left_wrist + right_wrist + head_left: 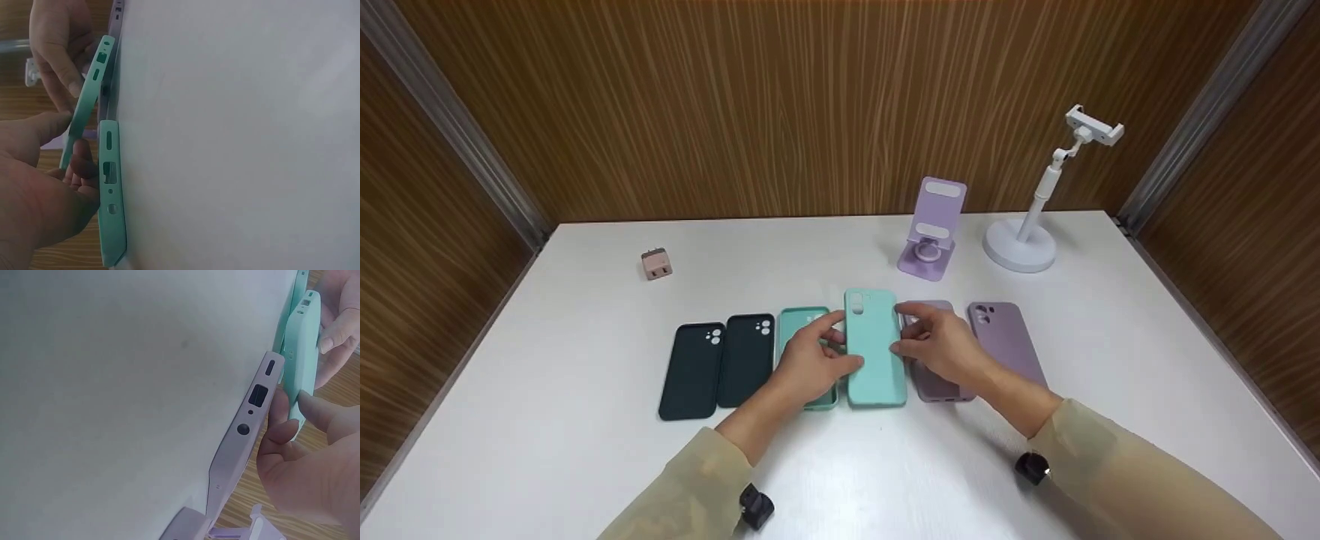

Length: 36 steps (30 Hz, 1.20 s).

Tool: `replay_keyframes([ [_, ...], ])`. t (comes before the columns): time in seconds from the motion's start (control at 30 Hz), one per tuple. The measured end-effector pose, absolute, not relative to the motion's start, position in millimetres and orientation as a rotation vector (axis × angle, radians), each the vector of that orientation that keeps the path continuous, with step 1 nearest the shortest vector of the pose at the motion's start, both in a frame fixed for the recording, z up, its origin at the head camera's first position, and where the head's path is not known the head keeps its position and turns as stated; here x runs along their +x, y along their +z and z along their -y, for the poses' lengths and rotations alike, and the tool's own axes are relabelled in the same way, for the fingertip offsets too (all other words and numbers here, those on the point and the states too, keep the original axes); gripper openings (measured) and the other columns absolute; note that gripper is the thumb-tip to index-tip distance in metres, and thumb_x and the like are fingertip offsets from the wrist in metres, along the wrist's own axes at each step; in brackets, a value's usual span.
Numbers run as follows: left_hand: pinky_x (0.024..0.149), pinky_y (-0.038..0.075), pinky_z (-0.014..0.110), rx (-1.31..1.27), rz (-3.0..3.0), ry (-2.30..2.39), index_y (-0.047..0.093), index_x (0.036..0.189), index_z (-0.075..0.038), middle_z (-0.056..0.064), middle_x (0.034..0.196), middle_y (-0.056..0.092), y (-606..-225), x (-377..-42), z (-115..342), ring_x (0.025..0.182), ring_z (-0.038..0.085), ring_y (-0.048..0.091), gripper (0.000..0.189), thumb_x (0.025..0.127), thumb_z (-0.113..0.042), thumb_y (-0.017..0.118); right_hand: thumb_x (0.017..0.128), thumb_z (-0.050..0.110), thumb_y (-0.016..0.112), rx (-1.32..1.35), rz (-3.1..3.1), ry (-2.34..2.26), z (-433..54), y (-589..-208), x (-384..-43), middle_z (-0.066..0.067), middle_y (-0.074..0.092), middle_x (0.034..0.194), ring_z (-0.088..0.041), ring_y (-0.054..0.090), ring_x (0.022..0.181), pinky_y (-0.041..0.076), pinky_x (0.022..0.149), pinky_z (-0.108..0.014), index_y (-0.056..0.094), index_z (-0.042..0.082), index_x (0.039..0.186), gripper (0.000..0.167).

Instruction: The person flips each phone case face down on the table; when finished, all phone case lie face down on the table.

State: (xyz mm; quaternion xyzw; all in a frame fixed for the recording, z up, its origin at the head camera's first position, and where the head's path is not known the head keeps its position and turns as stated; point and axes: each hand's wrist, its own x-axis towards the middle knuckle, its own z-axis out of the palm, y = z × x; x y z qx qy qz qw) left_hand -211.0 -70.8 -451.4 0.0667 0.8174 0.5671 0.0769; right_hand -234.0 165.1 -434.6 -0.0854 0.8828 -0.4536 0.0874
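Observation:
A mint-green phone case (874, 352), back side up with its camera cutout at the far left corner, is held at both long edges. My left hand (812, 361) pinches its left edge between thumb and fingers, and my right hand (941, 343) pinches the right edge. In the left wrist view the held case (87, 98) is tilted, raised off the table at the left hand's side. Beneath my left hand lies a second mint-green case (823, 395), inner side up and partly covered. A mauve case (936, 386) lies partly under my right hand.
Two dark cases (692, 373) lie at the left, and another mauve case (1006, 337) at the right, partly behind the right forearm. Farther back stand a pink charger plug (656, 264), a purple phone stand (937, 210) and a white phone holder (1021, 246). Wood-grain panels (780, 112) enclose the table.

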Motion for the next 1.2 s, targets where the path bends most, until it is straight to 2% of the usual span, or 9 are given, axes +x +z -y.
replay_keyframes([
  [0.23,0.084,0.056,0.032,0.180,-2.469,1.654,0.050,0.158,-0.012,0.006,0.124,0.061,-451.5,-210.3,69.4,0.096,0.018,0.062,0.074,0.092,-0.011,0.084,0.094,0.008,0.081,-0.301,-2.672,-1.306,-166.2,-435.4,-234.8,-0.008,0.073,0.105,-0.022,0.066,0.094,0.055,0.081,-0.033,0.057,0.005,0.151,0.063],
  [0.47,0.080,0.052,0.031,0.191,-2.501,1.619,0.050,0.157,-0.011,0.006,0.125,0.062,-454.2,-211.6,69.9,0.087,0.017,0.057,0.074,0.092,-0.012,0.083,0.093,0.008,0.082,-0.323,-2.685,-1.291,-166.7,-436.3,-235.5,-0.008,0.074,0.107,-0.022,0.068,0.096,0.057,0.082,-0.035,0.057,0.005,0.151,0.063],
  [0.7,0.103,0.048,0.040,0.191,-2.534,1.580,0.051,0.157,-0.010,0.004,0.123,0.062,-454.6,-211.6,70.4,0.110,0.021,0.056,0.073,0.092,-0.013,0.084,0.093,0.007,0.082,-0.371,-2.682,-1.293,-167.7,-437.7,-235.9,-0.009,0.074,0.109,-0.022,0.069,0.095,0.058,0.083,-0.037,0.058,0.004,0.150,0.062],
  [0.93,0.113,0.044,0.044,0.189,-2.539,1.566,0.050,0.157,-0.008,0.006,0.128,0.064,-456.1,-211.5,70.2,0.122,0.024,0.056,0.073,0.092,-0.013,0.084,0.091,0.007,0.084,-0.384,-2.709,-1.232,-167.2,-438.3,-235.9,-0.008,0.073,0.108,-0.023,0.067,0.093,0.057,0.084,-0.038,0.060,0.003,0.148,0.061],
  [1.2,0.123,0.034,0.047,0.146,-2.534,1.525,0.047,0.159,-0.008,0.011,0.148,0.059,-455.4,-210.4,70.0,0.144,0.028,0.047,0.076,0.093,-0.016,0.083,0.090,0.006,0.084,-0.424,-2.710,-1.210,-167.0,-437.8,-236.5,-0.011,0.074,0.112,-0.025,0.068,0.097,0.057,0.088,-0.043,0.062,0.002,0.146,0.060],
])
